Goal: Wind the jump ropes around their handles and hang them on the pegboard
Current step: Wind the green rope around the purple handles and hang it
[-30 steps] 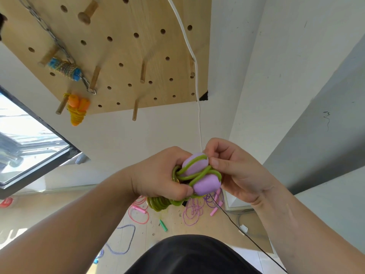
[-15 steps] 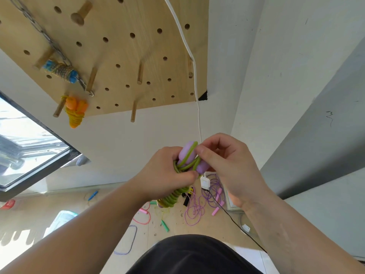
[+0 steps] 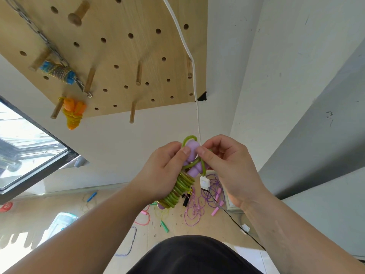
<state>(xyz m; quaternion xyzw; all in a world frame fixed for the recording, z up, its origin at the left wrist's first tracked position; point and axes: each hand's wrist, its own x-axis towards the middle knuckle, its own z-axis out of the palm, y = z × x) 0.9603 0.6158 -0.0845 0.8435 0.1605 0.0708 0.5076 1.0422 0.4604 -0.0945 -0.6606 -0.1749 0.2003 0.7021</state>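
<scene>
I hold a green jump rope coiled around its two purple handles in front of me. My left hand grips the wound bundle from the left, thumb on a handle top. My right hand pinches the green rope loop by the handle tops. Above, the wooden pegboard carries an orange wound rope on a lower left peg and a blue-handled wound rope above it. Several pegs are bare, one of them a low peg.
A white cable hangs down the pegboard's right edge to a small plug. Loose ropes lie on the floor below: purple, pink and a blue-white cord. A window is at the left, grey walls at the right.
The bundle has turned from lying across to standing upright and risen slightly. A green loop now arcs over the handle tops, and my right hand has shifted to pinch the rope there.
</scene>
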